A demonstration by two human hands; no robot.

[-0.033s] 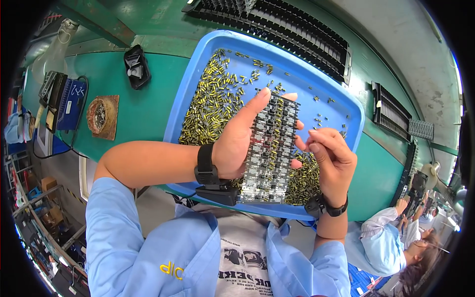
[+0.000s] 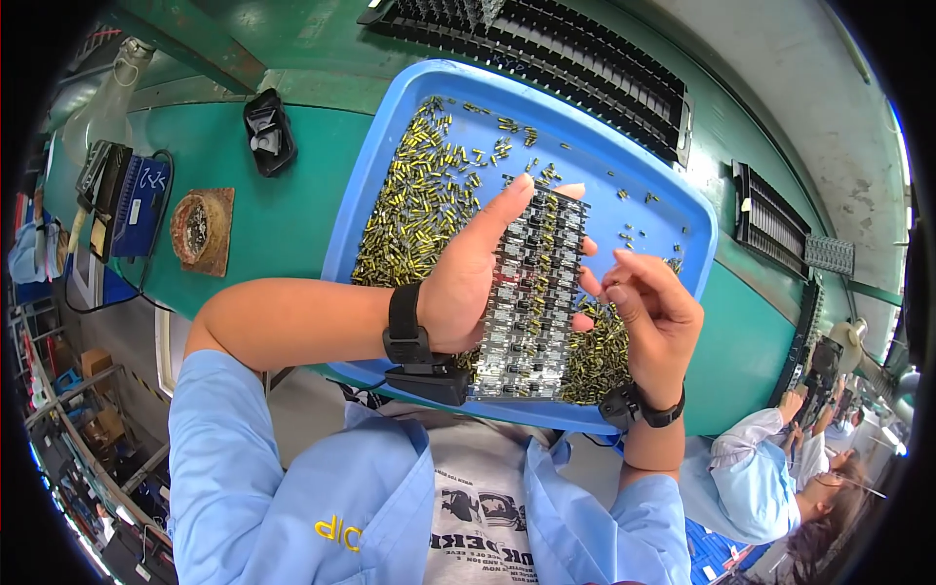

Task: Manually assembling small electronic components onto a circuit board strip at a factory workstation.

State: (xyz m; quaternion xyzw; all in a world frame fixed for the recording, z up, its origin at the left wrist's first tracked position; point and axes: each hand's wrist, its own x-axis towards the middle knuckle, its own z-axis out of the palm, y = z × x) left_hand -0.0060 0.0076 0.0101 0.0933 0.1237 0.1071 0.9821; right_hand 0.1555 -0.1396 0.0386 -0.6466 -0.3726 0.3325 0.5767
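My left hand grips a long panel of small circuit boards from its left edge, thumb on top near the far end, fingertips showing past the right edge. Rows of silvery and dark parts cover the panel, with small yellow cylinders down its middle. Beside the right edge, my right hand is closed in a pinch, thumb against forefinger; whatever lies between them is too small to name. Under both hands is a blue tray holding loose yellow-and-black cylinders that look like capacitors, heaped at left and near right.
The tray rests on a green bench. Black slotted racks stand behind it, another rack at right. Toward the left are a round brown dish, a black holder and a blue box. A co-worker sits at far right.
The fingertips of my right hand have shifted slightly, the thumb and forefinger tips moving a little. My left hand and the panel stay in place.
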